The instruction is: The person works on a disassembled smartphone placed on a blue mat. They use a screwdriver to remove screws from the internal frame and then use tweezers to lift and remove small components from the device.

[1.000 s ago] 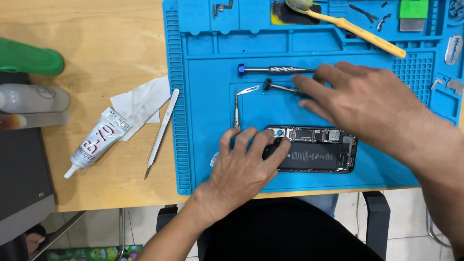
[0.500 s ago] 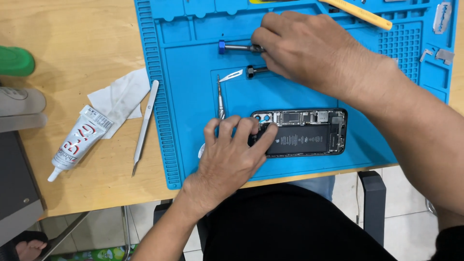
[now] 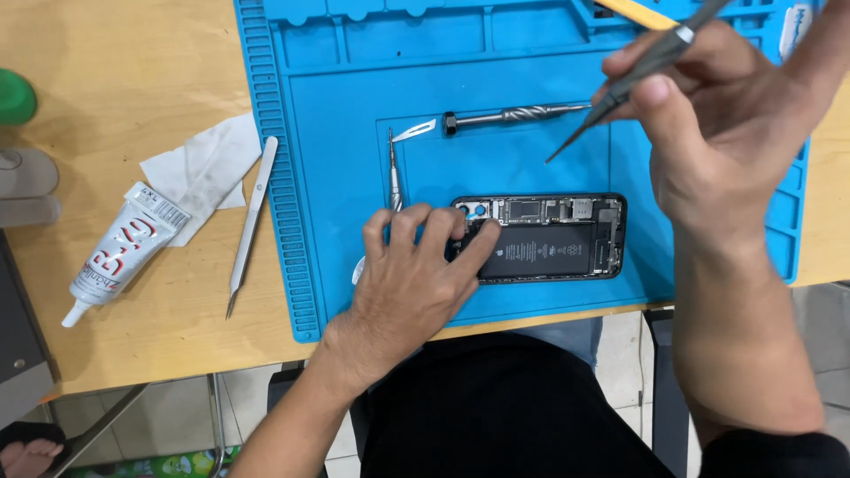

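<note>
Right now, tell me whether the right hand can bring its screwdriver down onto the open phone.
Probably yes. The right hand holds the screwdriver above the mat, tip pointing down toward the open phone. The left hand covers only the phone's left end; the rest lies bare.

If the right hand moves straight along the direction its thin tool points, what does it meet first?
Probably the bare blue silicone mat, just above the opened black phone; the right hand holds its slim grey screwdriver raised, so depth is uncertain.
</note>
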